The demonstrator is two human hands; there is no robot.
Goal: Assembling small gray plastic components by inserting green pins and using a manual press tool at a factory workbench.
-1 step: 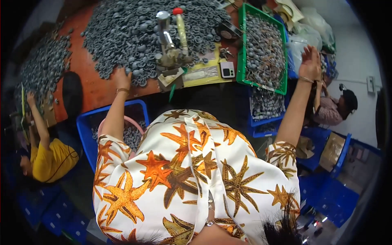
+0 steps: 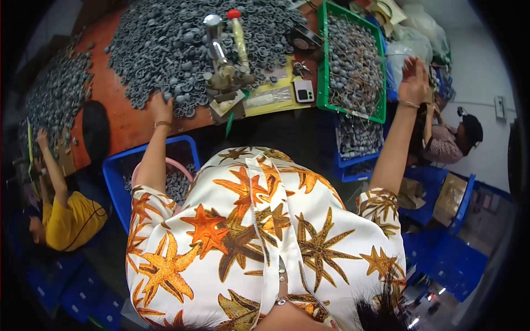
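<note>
Left hand [image 2: 161, 108] low near the bench's [image 2: 118, 113] front edge, at the heaped grey parts [image 2: 165, 55]; grip hidden, cannot tell. Right hand [image 2: 415, 83] raised beside green crate's [image 2: 322, 60] right rim, fingers extended, nothing held.

Loaded orange-red bench [image 2: 126, 118]

Curves across the upper left, bare along part of the front. Carries a broad heap [image 2: 157, 44] of small grey parts, many cup-shaped, spread out of view at the top. Bears a second heap [image 2: 49, 99] of grey pieces farther left, thinning toward its edge. Holds, at the front, a metal fixture [image 2: 223, 77] with a chrome cylinder [image 2: 213, 27], a pale yellow lever [image 2: 239, 44] and, tipping the lever, a red knob [image 2: 233, 13]. Farther right, carries a yellow sheet [image 2: 281, 105] along the front edge, a pale phone [image 2: 303, 91] at its right end, keys [image 2: 301, 68] just behind and a dark object [image 2: 305, 38] farther back.
</note>
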